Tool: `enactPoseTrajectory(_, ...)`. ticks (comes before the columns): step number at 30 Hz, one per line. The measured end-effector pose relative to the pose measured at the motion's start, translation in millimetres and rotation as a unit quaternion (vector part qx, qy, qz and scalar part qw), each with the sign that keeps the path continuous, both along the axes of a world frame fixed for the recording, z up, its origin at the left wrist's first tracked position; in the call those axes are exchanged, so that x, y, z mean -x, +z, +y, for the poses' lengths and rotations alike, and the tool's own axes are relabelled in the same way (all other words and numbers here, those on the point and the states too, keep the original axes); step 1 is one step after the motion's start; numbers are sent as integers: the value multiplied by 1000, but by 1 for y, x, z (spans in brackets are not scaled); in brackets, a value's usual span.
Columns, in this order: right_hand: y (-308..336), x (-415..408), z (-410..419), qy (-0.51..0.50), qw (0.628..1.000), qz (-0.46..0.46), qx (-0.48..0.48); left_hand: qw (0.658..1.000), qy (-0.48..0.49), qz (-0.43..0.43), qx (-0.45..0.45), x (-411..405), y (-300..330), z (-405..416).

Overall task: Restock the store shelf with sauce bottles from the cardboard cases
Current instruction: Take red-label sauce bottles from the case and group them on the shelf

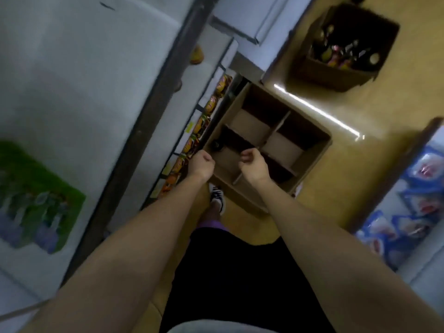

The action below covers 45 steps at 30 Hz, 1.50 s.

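Two hands reach down in front of us in the head view, both over the near cardboard case [310, 162] that stands open on the tan floor [360, 97]. Our left hand [201, 162] is curled into a loose fist above the case's left edge, just beside the shelf front, and we see nothing in it. Our right hand [253, 164] is curled too, its fingers bent inward over the middle of the case; the picture is blurred, and we cannot make out anything held between them.

The case is split by cardboard dividers [276, 131] into compartments. Most of them look bare, while one dark compartment at the left, just beyond our left hand, holds what seems to be a single dark bottle top [217, 144].

Along the low shelf [173, 131] to the left of the case we see a row of bottles with orange and yellow labels [206, 111], standing side by side at the shelf's edge.

Farther off, at the upper right, a second cardboard case [336, 73] sits on the floor, well apart from the first, with dark sauce bottles [346, 52] packed inside it.

Below our hands a shoe [217, 195] stands on the floor, touching or just beside the near case's corner. Blue and white packages [408, 207] lie stacked at the right edge, and a green pack [36, 200] rests on the white surface at the left.
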State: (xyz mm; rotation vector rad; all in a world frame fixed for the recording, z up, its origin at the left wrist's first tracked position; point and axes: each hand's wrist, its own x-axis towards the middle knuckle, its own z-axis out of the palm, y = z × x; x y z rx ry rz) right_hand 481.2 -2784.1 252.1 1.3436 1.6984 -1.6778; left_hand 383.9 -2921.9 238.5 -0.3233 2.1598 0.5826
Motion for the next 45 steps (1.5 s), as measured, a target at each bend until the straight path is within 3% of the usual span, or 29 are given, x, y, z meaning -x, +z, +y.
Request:
enactPoseTrajectory(3, -65, 20, -12, -57, 998, -7, -9, 997, -64, -28, 19, 32, -69, 3)
enactPoseTrajectory(9, -223, 60, -53, -82, 997, 10, 8, 977, -202, -7, 73, 77, -219, -6)
enactPoseTrajectory(13, -308, 77, -84, -111, 993, 17, 21, 971, -229, -8, 69, 83, -308, -14)
enactPoseTrajectory(18, -372, 79, -105, -131, 990, 18, 48, 962, -264, 15, 63, 80, -363, -9)
enactPoseTrajectory(23, -397, 64, -107, -121, 991, -3, 50, 939, -327, 51, 88, 78, -385, -5)
enactPoseTrajectory(28, -370, 37, -89, -110, 993, -22, 47, 947, -301, 30, 106, 64, -359, -7)
enactPoseTrajectory(33, -295, 23, -50, -43, 998, 12, 43, 964, -243, 49, 94, 42, -286, 2)
enactPoseTrajectory(40, -139, 25, 21, 79, 995, 61, 6, 981, -165, 92, 46, 18, -110, 58)
enactPoseTrajectory(45, -24, 19, 69, 184, 970, 132, -91, 985, -94, 144, 1, -2, 20, 113)
